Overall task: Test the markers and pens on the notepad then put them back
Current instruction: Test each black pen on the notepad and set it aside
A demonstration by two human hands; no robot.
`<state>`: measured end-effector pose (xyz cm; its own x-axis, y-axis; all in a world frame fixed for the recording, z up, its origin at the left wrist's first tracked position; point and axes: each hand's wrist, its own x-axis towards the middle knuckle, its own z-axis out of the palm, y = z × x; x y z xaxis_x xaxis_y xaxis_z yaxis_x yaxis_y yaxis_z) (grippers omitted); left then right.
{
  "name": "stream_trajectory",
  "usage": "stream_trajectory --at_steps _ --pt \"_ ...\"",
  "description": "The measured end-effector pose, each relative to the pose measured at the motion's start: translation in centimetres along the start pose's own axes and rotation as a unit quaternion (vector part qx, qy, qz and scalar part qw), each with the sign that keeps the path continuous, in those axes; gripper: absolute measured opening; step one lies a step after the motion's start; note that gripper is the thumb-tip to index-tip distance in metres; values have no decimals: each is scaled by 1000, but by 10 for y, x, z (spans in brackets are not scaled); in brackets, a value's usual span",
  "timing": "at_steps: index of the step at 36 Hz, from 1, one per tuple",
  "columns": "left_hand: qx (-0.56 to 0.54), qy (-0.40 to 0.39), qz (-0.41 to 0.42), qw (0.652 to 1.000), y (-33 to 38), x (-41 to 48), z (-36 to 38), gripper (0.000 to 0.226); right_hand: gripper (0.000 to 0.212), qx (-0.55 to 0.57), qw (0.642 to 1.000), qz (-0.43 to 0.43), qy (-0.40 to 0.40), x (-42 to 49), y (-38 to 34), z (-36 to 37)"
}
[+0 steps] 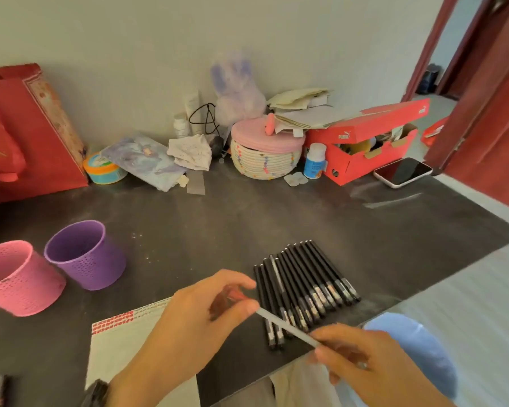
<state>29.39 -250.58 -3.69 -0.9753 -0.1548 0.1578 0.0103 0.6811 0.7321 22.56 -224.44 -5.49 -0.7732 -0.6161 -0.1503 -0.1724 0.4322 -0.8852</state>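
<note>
Both hands (pixel 188 324) (pixel 373 365) grip one white pen (pixel 285 326) above the notepad (pixel 115 348)

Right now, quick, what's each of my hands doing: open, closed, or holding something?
Left hand: closed, pinching the red end of the white pen.
Right hand: closed, gripping the same pen's other end.

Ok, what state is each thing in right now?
White pen: held off the table by both hands.
Left hand: pinches its reddish end.
Right hand: grips the other end.
Black pens: lying in a row on the table.
Purple cup: upright, looks empty.
Pink cup: upright.
Notepad: flat, partly under the left hand.
Phone: screen dark.
Woven basket: lid on.
Shoebox: lid ajar.
</note>
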Motion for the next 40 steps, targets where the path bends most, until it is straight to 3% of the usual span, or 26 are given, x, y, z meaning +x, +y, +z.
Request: stream_trajectory --at_steps 3,5,8,15,18,22,28,31,36,40 --pt "-45 -41 27 998 18 26 23 39 17 -58 993 -23 100 -19 13 -25" --pt "-23 -72 41 996 24 46 41 48 13 35 977 0 212 -35 27 -40" --pt "96 -116 70 986 27 75 72 63 14 154 925 48 344 -55 63 -61" --pt "257 -189 161 934 32 121 142 74 15 240 787 211 528 -74 187 -72" --pt "281 -190 178 924 33 135 160 71 16 274 747 321 513 -68 252 -55" --pt "293 -212 177 915 33 149 173 66 18 300 723 460 419 -49 327 -25" --pt "319 -236 169 902 38 155 174 62 24 287 716 563 296 -6 382 -3" --pt "316 -242 170 902 38 155 174 59 30 290 699 594 273 14 396 -5" --pt "303 -246 166 906 36 154 175 57 31 202 735 599 245 48 412 -10" --pt "290 -245 164 911 36 156 175 55 45 101 779 598 158 64 409 -3"
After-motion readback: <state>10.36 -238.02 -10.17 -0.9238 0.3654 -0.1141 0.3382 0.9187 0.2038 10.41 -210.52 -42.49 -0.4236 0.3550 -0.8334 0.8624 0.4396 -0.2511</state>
